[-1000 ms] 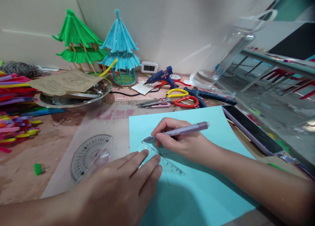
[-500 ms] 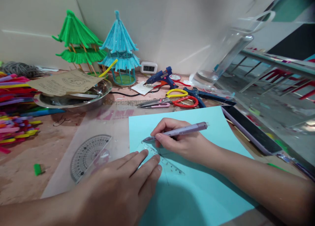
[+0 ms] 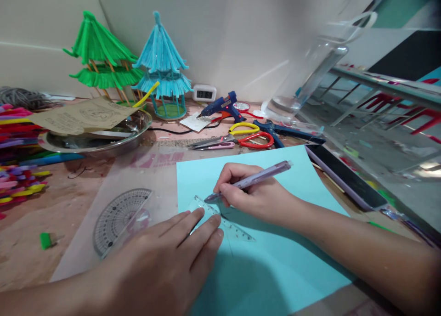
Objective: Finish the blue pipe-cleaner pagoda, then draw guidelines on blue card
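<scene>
Head view — step in hand: ruling a line. Right hand (image 3: 257, 197) pinches a lilac pen (image 3: 248, 181), tip at the edge of a clear ruler (image 3: 223, 220). Left hand (image 3: 165, 256) lies flat, fingers (image 3: 203, 226) spread on the ruler. Both rest on a pale blue paper sheet (image 3: 275, 256) — smooth, uncreased, mid-counter (image 3: 31, 233). Next stroke likely needs steady downward pressure.

Head view, close, facing down.

Back of table: green pagoda model (image 3: 98, 54) & blue one (image 3: 161, 68) side by side, digital clock (image 3: 203, 93) to their right, then blue glue gun (image 3: 222, 107). Yellow scissors (image 3: 241, 131) and red scissors (image 3: 257, 140) touching. Steel bowl (image 3: 99, 139) at left w/ brown paper (image 3: 81, 116) over it. Protractor (image 3: 119, 217) under clear sheet.
</scene>
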The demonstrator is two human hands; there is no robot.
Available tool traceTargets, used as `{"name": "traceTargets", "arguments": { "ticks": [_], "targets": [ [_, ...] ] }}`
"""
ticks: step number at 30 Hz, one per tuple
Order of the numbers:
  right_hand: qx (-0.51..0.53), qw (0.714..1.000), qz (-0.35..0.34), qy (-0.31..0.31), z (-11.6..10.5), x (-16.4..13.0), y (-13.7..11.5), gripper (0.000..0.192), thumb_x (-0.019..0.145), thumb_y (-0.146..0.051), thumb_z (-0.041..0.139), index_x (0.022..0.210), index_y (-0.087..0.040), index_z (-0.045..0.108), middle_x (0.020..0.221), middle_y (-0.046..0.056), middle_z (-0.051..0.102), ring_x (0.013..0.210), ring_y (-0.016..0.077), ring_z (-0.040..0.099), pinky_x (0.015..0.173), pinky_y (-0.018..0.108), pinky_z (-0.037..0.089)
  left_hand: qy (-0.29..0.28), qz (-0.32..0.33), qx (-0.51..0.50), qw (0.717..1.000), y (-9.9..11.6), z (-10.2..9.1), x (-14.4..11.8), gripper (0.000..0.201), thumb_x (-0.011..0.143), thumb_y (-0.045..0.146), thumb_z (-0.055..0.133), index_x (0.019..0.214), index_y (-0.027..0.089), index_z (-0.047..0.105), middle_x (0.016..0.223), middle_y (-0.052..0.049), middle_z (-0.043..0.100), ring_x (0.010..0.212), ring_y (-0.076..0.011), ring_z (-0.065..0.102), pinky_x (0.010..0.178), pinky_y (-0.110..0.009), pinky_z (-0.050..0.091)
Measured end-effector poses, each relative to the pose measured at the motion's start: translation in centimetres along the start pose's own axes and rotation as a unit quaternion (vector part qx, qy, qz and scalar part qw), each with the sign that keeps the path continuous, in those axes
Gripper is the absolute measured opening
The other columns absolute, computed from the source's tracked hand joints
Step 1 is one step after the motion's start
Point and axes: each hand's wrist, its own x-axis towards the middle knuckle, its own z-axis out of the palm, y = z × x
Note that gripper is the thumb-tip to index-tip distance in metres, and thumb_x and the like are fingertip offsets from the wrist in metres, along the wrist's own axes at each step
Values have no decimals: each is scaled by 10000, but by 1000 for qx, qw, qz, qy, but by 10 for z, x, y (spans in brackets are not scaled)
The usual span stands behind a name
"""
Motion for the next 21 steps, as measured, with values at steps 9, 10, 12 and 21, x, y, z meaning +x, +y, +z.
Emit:
{"name": "traceTargets", "arguments": {
  "ticks": [9, 10, 12, 21],
  "targets": [
    [44, 999, 31, -9, -4, -2, 1, 103, 775, -107, 543, 705, -164, 590, 604, -69, 563, 546, 60, 487, 486, 165, 372, -7, -1, 2, 1000, -3, 1, -6, 463, 985, 147, 257, 1189, 185, 672, 1291, -26, 676, 1181, -219, 589, 1007, -432, 324],
    [48, 998, 31, -11, -4, -2, 1, 104, 773, -104, 542, 701, -163, 589, 598, -70, 557, 542, 60, 487, 485, 165, 371, -8, -1, 0, 1000, -3, 2, -6, 466, 986, 147, 254, 1205, 179, 663, 1296, -31, 672, 1186, -220, 586, 1006, -433, 329],
    [51, 998, 30, -15, -5, -3, 1, 107, 762, -98, 537, 692, -161, 586, 590, -71, 549, 538, 60, 487, 486, 168, 368, -4, 1, -4, 1000, -3, 3, -7, 481, 992, 155, 232, 1257, 164, 634, 1311, -45, 661, 1194, -222, 582, 1000, -435, 339],
    [54, 998, 2, -44, -12, -5, 0, 106, 749, -106, 529, 665, -157, 571, 590, -63, 552, 520, 59, 466, 496, 185, 359, -12, -27, 14, 999, 1, 15, -14, 428, 1014, 211, 273, 1323, 203, 569, 1371, -20, 613, 1256, -232, 519, 989, -435, 338]
  ]
}}
